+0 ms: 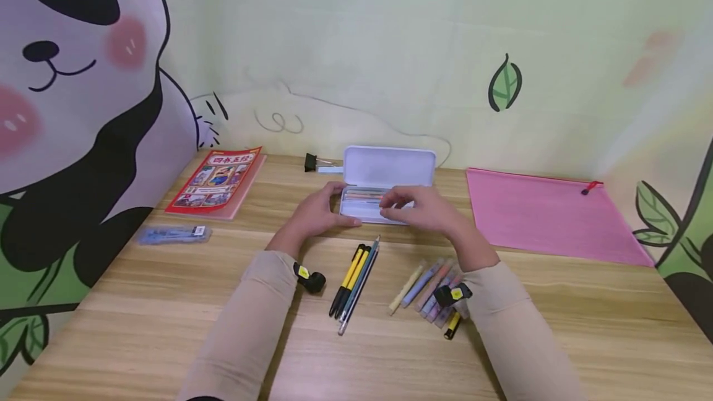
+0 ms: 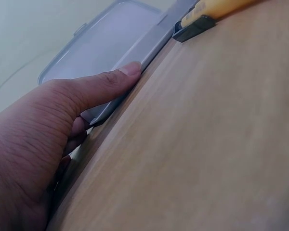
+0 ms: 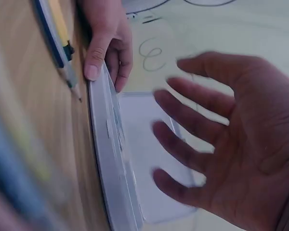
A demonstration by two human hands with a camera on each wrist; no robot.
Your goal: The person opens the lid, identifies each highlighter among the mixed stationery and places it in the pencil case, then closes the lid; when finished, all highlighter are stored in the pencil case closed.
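Note:
A white pencil case (image 1: 388, 166) lies with its lid raised against the wall side, several slim pens or pencils (image 1: 364, 194) inside. My left hand (image 1: 312, 209) grips its left end, thumb along the front edge and fingers around the far side; in the left wrist view the thumb (image 2: 108, 86) presses the rim. Over the right part of the case hovers my right hand (image 1: 420, 209), its fingers spread and loosely bent with nothing between them, as the right wrist view shows. Just in front lie yellow-and-black pens (image 1: 352, 277) and dark pencils (image 1: 361, 286).
Several pastel markers (image 1: 429, 286) lie under the right wrist, beside a yellow-black stub (image 1: 453, 325). A pink zip pouch (image 1: 551, 215) is at right. At left are a red booklet (image 1: 217, 181) and a blue packet (image 1: 174, 234). A black binder clip (image 1: 311, 163) stands by the wall.

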